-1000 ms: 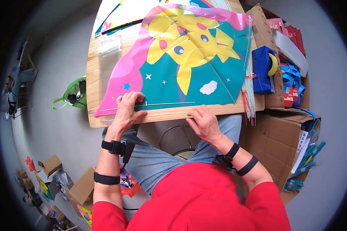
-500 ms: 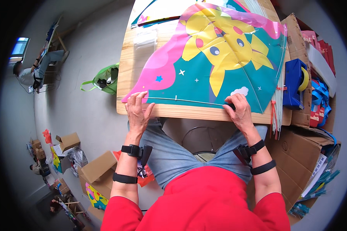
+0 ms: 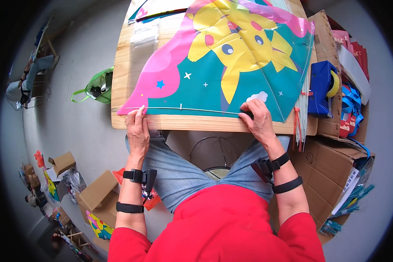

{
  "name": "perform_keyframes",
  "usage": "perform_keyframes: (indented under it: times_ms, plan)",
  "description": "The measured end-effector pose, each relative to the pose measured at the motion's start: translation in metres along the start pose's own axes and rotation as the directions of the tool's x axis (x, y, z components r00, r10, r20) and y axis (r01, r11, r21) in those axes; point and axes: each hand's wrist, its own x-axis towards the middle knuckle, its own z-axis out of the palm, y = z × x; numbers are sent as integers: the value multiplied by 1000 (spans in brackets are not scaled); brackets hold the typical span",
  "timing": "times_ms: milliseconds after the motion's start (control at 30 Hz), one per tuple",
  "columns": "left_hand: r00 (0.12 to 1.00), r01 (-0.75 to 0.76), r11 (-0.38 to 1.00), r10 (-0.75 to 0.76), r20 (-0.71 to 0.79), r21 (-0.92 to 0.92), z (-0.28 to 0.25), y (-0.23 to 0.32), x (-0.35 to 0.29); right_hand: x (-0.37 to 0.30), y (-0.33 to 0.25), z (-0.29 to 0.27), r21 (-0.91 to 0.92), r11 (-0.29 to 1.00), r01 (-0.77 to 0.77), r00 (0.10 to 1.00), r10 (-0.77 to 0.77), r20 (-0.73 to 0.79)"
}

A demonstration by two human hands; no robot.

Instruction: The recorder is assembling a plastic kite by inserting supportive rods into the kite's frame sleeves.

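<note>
A kite sheet (image 3: 196, 94), pink and teal with a yellow cartoon figure, lies creased on the wooden table. Along its near edge runs a thin white rod (image 3: 205, 110), with a short pale crosspiece near its middle. My left hand (image 3: 138, 133) pinches the rod close to the sheet's pink corner, fingers and thumb together. At the rod's other end, my right hand (image 3: 260, 122) is curled over a small black object (image 3: 249, 114), mostly hidden by the fingers, and rests on the sheet's edge.
On the table's right lies a bundle of thin white rods (image 3: 302, 105) with red ties, beside a blue tape dispenser (image 3: 321, 89). Cardboard boxes (image 3: 321, 174) stand at the right. A green bag (image 3: 99, 87) sits left of the table (image 3: 183, 123). Another person (image 3: 25, 85) sits far left.
My left thumb and fingers have closed together on the rod, whose left end now shows past them. My right hand stays at the other end. The whole view has shifted slightly.
</note>
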Motion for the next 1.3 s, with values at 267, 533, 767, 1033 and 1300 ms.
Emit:
perform_keyframes:
  times_ms: [267,533,767,1033,1300]
  plan:
    - [1000,-13,999,13,-1,45,2,5,0,3,-1,-3,-11,1000,-1,1000,1,-4]
    - [1000,-18,999,18,7,50,0,2,-2,1,-1,2,-29,1000,8,1000,-8,-9]
    - [999,-32,998,31,18,60,-1,4,0,3,-1,-1,-24,1000,-3,1000,3,2]
    - [1000,21,999,-21,-17,-36,-5,8,-4,-2,-7,-19,66,998,17,988,-7,-151]
    - [988,-154,985,154,-5,-82,-15,77,-15,-65,50,-104,-135,875,-464,757,313,-573]
